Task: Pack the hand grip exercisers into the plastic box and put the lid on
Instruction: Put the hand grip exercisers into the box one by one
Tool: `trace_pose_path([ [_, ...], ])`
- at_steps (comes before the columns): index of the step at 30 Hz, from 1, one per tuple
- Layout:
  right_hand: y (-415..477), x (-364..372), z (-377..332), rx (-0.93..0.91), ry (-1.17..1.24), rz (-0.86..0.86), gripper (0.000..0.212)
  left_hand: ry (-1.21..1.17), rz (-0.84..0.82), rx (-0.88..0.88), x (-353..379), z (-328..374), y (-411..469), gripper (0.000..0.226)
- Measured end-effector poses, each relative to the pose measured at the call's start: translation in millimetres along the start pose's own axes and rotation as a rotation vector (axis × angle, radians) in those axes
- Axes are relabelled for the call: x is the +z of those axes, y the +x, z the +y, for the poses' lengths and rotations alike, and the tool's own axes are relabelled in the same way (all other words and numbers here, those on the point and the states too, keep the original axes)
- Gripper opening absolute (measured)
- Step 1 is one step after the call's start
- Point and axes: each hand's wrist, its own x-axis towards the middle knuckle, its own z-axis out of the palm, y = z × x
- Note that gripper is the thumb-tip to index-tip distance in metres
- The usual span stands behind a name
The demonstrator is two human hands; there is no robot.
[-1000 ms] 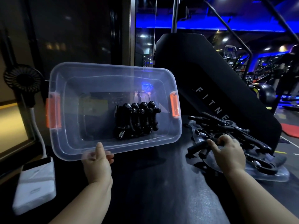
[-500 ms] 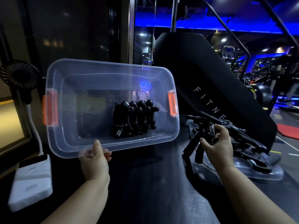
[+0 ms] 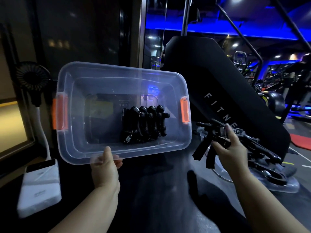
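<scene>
Head: plastic box (image 3: 143, 153) above dark surface (image 3: 151, 195); blue-lit gym (image 3: 277, 78) behind.

Beyond the grip rises a black machine (image 3: 218, 84) lettered FITNE. Blue ceiling light (image 3: 210, 33) glows over dim gym equipment (image 3: 276, 81) far right, above a red mat (image 3: 301, 142). Left of the grip are a dark wall (image 3: 80, 31), a fan (image 3: 32, 76) and a white power bank (image 3: 40, 189).

Gym, def. Black machine cover (image 3: 218, 78) reads "FITNE". Exercise machines (image 3: 239, 58) in bg under blue strip lights (image 3: 218, 33).
</scene>
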Motion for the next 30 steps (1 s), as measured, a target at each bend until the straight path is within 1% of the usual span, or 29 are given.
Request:
trace_pose_path([
  [3,-1.6,2.7,-26.1,-0.094,0.162,0.043,0.072,-0.006,-0.009,-0.015,-0.6,-0.1,1.0,0.017],
  [6,-7.4,10.9,-56.2,-0.151,0.332,-0.001,0.071,-0.001,-0.019,-0.021,-1.0,-0.5,2.2,0.020],
  [9,-8.9,28.5,-82.0,-0.202,0.374,-0.078,0.071,-0.007,-0.035,-0.026,-1.4,-0.4,3.1,0.031],
  [13,-9.3,67.6,-100.5,-0.239,0.324,-0.193,0.072,-0.004,-0.059,-0.056,-3.2,1.8,2.8,0.038],
  [16,-7.2,99.5,-106.5,-0.230,0.189,-0.288,0.072,-0.027,-0.074,-0.060,-3.6,5.5,-1.2,0.029],
  [18,-6.1,118.4,-113.2,-0.224,0.152,-0.343,0.072,-0.059,-0.081,-0.067,-3.4,7.9,-4.0,0.023],
  [23,-6.7,161.8,-130.1,-0.243,-0.023,-0.454,0.072,-0.114,-0.056,-0.104,-1.5,13.8,-7.2,0.011],
  [30,-7.0,208.0,-134.1,-0.283,-0.169,-0.557,0.071,-0.085,-0.035,-0.106,-1.1,10.0,-4.7,0.020],
])
